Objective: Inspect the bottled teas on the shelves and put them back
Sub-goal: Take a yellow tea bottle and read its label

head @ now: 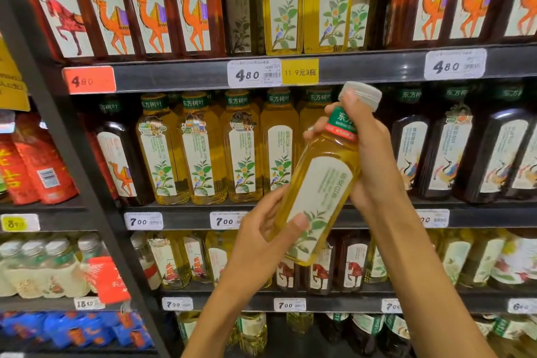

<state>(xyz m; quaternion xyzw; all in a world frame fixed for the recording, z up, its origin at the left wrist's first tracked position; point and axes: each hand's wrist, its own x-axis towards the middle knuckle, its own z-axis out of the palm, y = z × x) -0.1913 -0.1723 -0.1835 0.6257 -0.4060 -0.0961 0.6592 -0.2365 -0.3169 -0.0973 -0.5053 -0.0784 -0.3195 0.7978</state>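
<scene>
1. Standing shoulder to shoulder along the middle shelf (186, 219): yellow tea bottles (200, 151), leaving no slot between them.
2. Opening up right of that row: a gap, partly screened by the held bottle (319, 192) and both hands.
3. Capping the headroom above the caps: the upper shelf edge (180, 74).
4. Walling off the left: a dark upright post (78, 183).

- Even store light falls from above; the bottle (321, 183) I hold is bright, its label washed pale.
- Shelf recesses sit dim.
- Wide lens bows the edges; small print blurs.
</scene>
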